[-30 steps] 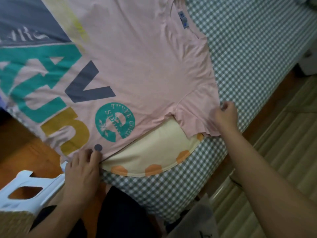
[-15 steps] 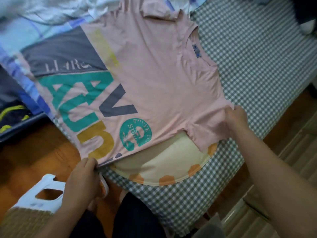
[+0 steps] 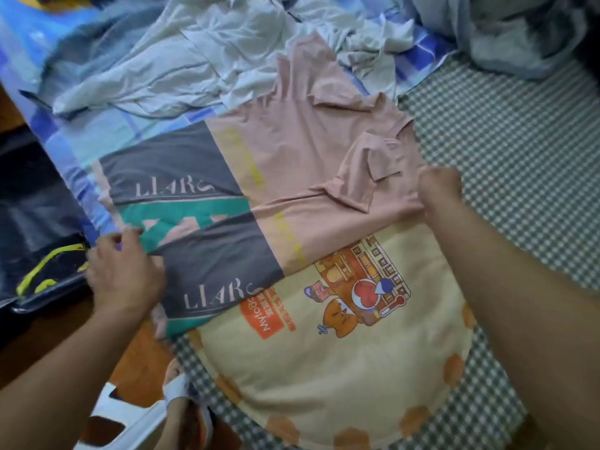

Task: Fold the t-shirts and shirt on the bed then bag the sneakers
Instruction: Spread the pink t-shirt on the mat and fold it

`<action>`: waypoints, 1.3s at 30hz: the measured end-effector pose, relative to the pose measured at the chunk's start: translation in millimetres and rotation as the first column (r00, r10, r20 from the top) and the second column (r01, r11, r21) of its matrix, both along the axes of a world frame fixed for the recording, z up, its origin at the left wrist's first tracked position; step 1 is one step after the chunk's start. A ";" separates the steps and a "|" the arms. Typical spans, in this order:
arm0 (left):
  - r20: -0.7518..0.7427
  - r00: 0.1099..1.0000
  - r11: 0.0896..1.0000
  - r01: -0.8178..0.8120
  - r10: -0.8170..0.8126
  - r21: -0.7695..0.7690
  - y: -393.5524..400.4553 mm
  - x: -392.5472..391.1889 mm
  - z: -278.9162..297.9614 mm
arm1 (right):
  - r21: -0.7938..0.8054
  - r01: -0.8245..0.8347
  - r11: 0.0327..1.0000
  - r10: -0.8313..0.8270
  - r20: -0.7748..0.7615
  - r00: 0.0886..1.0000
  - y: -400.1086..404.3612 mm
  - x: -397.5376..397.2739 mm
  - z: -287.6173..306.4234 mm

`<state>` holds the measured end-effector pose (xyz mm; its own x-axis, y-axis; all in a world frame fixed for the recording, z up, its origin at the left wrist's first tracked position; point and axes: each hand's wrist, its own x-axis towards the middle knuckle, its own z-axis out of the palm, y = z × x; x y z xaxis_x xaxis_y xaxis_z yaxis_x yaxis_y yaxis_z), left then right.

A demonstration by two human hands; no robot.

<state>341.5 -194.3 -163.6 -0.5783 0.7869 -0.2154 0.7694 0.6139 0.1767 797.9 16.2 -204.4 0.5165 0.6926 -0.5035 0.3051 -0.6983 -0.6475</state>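
A pink t-shirt (image 3: 292, 151) with grey, teal and yellow print lies on the bed, its near half folded up over the far half so the grey "LIAR" panel shows twice. My left hand (image 3: 123, 274) grips the folded hem at the left. My right hand (image 3: 440, 186) pinches the folded edge beside the sleeve at the right. Under the shirt lies a cream round cushion (image 3: 341, 352) with a cartoon print and orange spots. A crumpled pale grey shirt (image 3: 194, 50) lies beyond the pink one. No sneakers are in sight.
The bed has a green checked sheet (image 3: 503, 131) and a blue patterned cover (image 3: 65, 131). A dark bag with yellow trim (image 3: 42, 267) sits left of the bed on the wooden floor. A white plastic stool (image 3: 130, 420) stands below. Grey bedding (image 3: 519, 34) is heaped far right.
Both hands have lifted the shirt's near edge and carried it away from me, folding the shirt in half lengthwise. The cushion beneath is now largely uncovered.
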 end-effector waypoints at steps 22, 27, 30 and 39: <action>0.505 0.442 0.665 -0.587 0.741 -0.461 -144.2 40.2 -55.2 | 0.112 0.488 0.866 -0.488 -0.023 0.872 -62.8 32.2 -40.4; 0.281 0.806 0.791 -0.333 0.521 -0.513 -160.4 71.0 -15.2 | 0.016 0.477 0.879 -0.466 0.247 0.850 -110.5 57.6 -44.7; 0.155 0.978 0.974 -0.105 0.137 -0.200 -138.2 76.8 -7.5 | -0.025 0.460 0.888 -0.419 0.371 0.829 -116.1 56.2 -37.9; 0.120 0.566 0.579 0.798 -0.815 0.170 -14.7 203.9 -34.9 | -0.058 -0.255 0.965 0.246 0.531 0.811 -100.5 68.6 -16.4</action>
<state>545.3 -209.0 -198.5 0.3449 0.9271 -0.1465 0.8886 -0.2722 0.3691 866.5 -84.3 -220.8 0.5071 0.8403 -0.1918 0.7667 -0.5414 -0.3451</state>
